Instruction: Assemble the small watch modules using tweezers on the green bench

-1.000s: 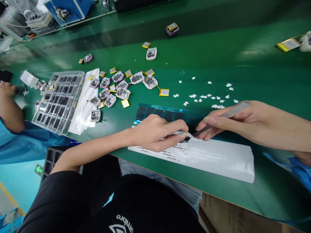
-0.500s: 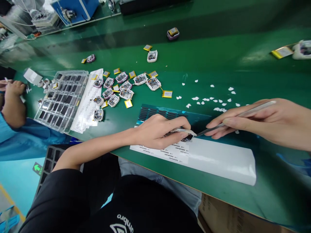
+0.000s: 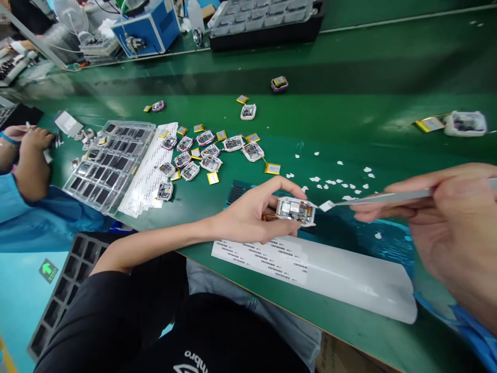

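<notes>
My left hand [image 3: 258, 212] grips a small white device housing [image 3: 297, 211] by its edges, with the circuit board inside facing up. In my right hand [image 3: 438, 217] is a pair of metal tweezers [image 3: 388, 198], pointing left. A small white square piece [image 3: 326, 205] sits at the tweezers' tip, just right of the housing; whether the two touch I cannot tell. Below my left hand lies a sheet of printed labels [image 3: 267, 259] with a glossy white blank part. A dark sheet of black strips [image 3: 236, 192] is partly hidden behind my left hand.
Several open housings with yellow batteries [image 3: 212, 163] lie left of centre. Beyond them are paper sheets [image 3: 145, 176] and a clear compartment tray [image 3: 112, 160]. White scraps [image 3: 330, 182] are scattered ahead. Another person's hands [image 3: 34, 140] work at far left.
My left hand has turned the housing so its open inside faces up. My right hand has moved right and nearer, and a white piece now shows at the tweezers' tip. The view has shifted.
</notes>
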Demonstrator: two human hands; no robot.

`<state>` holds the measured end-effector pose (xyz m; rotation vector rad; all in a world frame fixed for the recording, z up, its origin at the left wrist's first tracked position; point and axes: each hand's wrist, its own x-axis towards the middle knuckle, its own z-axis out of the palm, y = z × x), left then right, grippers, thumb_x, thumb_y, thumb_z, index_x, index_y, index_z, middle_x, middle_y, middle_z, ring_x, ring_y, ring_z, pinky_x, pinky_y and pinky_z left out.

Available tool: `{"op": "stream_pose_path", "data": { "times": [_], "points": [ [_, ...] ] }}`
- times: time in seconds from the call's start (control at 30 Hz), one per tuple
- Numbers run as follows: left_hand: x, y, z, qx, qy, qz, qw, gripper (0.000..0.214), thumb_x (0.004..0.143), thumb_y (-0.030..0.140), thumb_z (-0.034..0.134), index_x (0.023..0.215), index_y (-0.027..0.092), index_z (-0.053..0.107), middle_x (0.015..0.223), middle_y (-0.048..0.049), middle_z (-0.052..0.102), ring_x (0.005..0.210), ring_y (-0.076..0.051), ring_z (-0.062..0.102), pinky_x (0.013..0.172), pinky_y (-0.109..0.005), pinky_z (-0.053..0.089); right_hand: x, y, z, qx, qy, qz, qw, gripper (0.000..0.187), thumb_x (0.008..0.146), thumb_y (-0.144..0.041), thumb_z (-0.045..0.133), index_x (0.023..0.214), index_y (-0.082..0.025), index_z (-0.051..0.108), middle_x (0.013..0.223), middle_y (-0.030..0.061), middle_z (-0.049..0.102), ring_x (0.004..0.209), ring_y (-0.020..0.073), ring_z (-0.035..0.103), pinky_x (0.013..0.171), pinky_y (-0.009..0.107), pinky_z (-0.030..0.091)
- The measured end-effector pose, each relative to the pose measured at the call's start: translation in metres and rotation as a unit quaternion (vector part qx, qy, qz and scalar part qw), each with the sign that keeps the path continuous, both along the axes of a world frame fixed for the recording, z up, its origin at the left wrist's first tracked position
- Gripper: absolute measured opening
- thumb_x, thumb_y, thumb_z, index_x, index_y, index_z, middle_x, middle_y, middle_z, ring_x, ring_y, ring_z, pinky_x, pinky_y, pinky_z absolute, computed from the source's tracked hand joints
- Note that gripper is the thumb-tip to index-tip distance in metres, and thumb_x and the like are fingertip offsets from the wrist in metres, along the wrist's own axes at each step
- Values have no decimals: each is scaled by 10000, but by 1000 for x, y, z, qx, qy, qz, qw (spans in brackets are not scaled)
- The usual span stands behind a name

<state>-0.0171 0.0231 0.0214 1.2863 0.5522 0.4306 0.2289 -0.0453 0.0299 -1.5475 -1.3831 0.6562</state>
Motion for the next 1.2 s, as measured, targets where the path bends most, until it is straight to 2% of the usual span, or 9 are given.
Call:
{"op": "stream_pose_path", "data": {
  "times": [0.13, 0.27, 0.33, 0.47, 0.53, 0.6, 0.8, 1.03, 1.2],
  "points": [
    [3, -7, -12, 58, -40, -24, 997, 339, 933, 200, 700, 1242, 166, 565, 980, -65, 746, 841, -162, 770, 672, -256, 581, 30, -13, -27, -17, -31, 8, 999, 554, 892, -826, 632, 947, -299, 794, 911, 140, 779, 872, 360, 791, 699, 545, 652],
    [3, -12, -18, 93, -28, -40, 994, 367, 945, 229, 694, 1283, 148, 578, 1058, -95, 745, 883, -165, 767, 728, -266, 588, 59, -24, -47, -26, -71, 20, 997, 546, 887, -822, 634, 951, -311, 814, 899, 140, 778, 883, 358, 787, 683, 524, 645],
    [3, -12, -17, 105, -19, -42, 993, 395, 950, 272, 691, 1299, 129, 575, 1051, -97, 736, 861, -158, 753, 722, -262, 578, 53, -24, -43, -30, -81, 28, 996, 519, 897, -801, 636, 942, -317, 819, 890, 135, 776, 891, 353, 785, 690, 516, 644],
    [3, -12, -13, 134, 13, -44, 990, 428, 946, 294, 667, 1322, 106, 590, 960, -61, 717, 755, -125, 664, 682, -249, 537, 7, -14, -15, -48, -60, 34, 996, 466, 974, -721, 591, 847, -331, 813, 878, 115, 778, 875, 313, 781, 732, 494, 643],
    [3, -12, -11, 148, 26, -42, 988, 443, 941, 293, 659, 1332, 93, 600, 905, -38, 695, 686, -109, 594, 649, -249, 510, -15, -9, -3, -57, -28, 24, 998, 507, 1026, -681, 537, 745, -338, 782, 841, 93, 775, 819, 263, 766, 759, 472, 638],
    [4, -12, -10, 155, 30, -41, 987, 454, 940, 307, 658, 1331, 82, 606, 860, -24, 672, 645, -103, 544, 619, -251, 486, -27, -5, 5, -58, -20, 17, 998, 530, 1020, -693, 544, 697, -338, 768, 813, 88, 771, 790, 245, 760, 750, 460, 640],
    [4, -14, -12, 141, 33, -42, 989, 466, 933, 331, 671, 1328, 95, 600, 912, -50, 714, 677, -116, 599, 629, -253, 502, -25, -3, 6, -58, -40, 16, 997, 574, 976, -785, 546, 648, -367, 764, 789, 83, 769, 829, 263, 760, 767, 494, 653],
    [4, -14, -13, 146, 40, -37, 988, 446, 932, 288, 705, 1333, 113, 617, 908, -53, 748, 690, -131, 645, 616, -250, 503, -28, -3, -1, -62, -6, -3, 998, 551, 969, -764, 581, 704, -315, 759, 809, 80, 771, 701, 232, 748, 699, 450, 654],
    [4, -15, -14, 129, 32, -30, 991, 430, 937, 268, 696, 1332, 127, 602, 919, -61, 751, 732, -142, 685, 618, -244, 514, -29, -4, 1, -55, 3, -3, 998, 445, 998, -670, 604, 769, -327, 768, 801, 52, 765, 687, 219, 745, 707, 432, 649]
  ]
}}
